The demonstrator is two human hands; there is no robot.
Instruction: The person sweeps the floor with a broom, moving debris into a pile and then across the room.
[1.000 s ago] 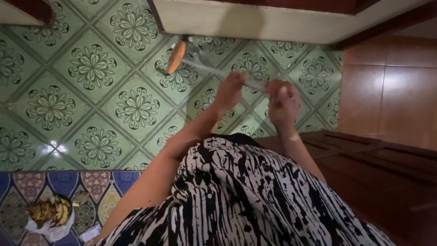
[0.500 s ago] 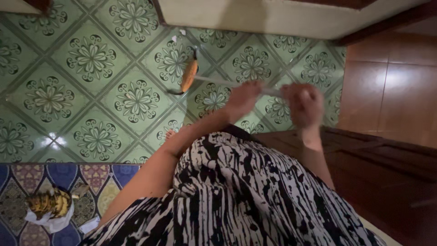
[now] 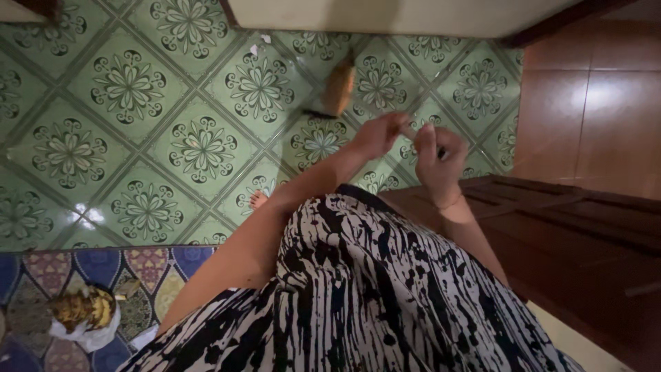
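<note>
Both hands — left hand [image 3: 379, 134], right hand [image 3: 435, 155] — closed round one broom handle [image 3: 407, 129], one brush head [image 3: 339, 89] on open green tiles [image 3: 138, 138] near wall edge [image 3: 385, 17].

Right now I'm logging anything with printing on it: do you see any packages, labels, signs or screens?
No labels, signs or screens.
White wrapper: lower left on the patterned mat, crumpled, holding a yellow-brown bunch.
Small white scraps: on the green tiled floor, near the top.
</note>
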